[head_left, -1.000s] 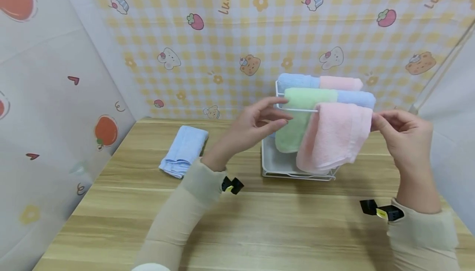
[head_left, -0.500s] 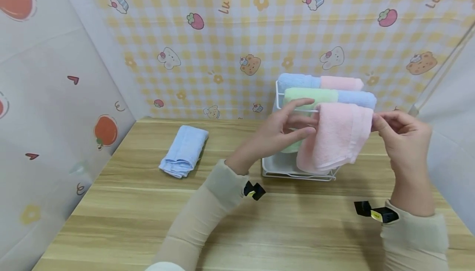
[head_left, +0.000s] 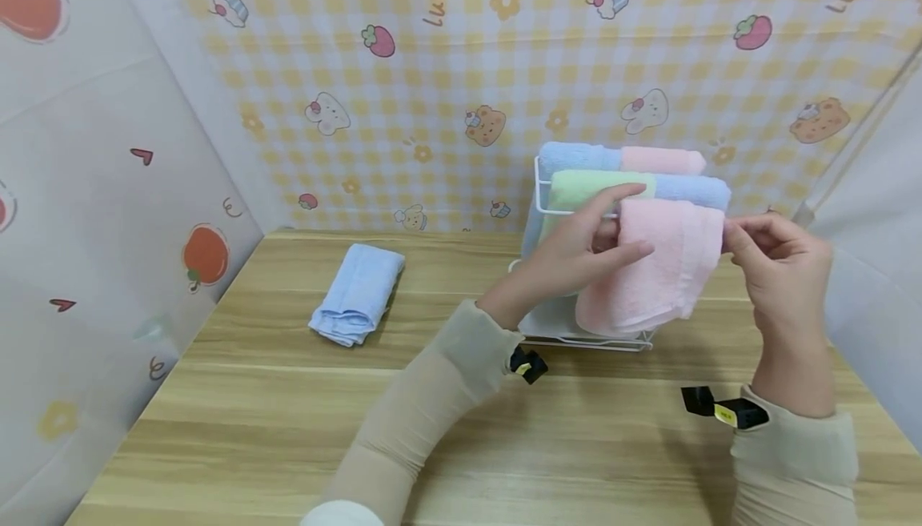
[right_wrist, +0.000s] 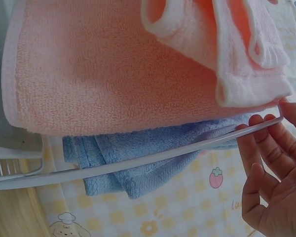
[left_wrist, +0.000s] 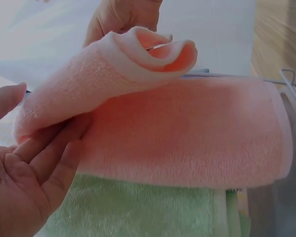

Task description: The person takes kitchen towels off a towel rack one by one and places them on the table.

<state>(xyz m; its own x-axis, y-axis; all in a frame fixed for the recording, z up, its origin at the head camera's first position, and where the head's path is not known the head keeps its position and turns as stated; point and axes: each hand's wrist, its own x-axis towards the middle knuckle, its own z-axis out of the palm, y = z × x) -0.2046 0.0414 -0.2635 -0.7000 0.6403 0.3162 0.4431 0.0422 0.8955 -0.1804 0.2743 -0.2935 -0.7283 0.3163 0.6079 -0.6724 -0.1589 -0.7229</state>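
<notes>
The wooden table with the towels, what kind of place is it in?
Probably a decorated corner indoors, though I can't tell which room: there's a wood-patterned table, a yellow checked cartoon backdrop, and a white rack hung with towels.

I see left hand (left_wrist: 27, 175), fingers inside folded pink terry towel (left_wrist: 187, 131); right hand (left_wrist: 126, 19) beyond, fluffy green towel (left_wrist: 133, 207) lower in view.

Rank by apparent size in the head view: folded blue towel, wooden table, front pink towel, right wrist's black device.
1. Wooden table
2. Front pink towel, partly covered by the left hand
3. Folded blue towel
4. Right wrist's black device
</notes>
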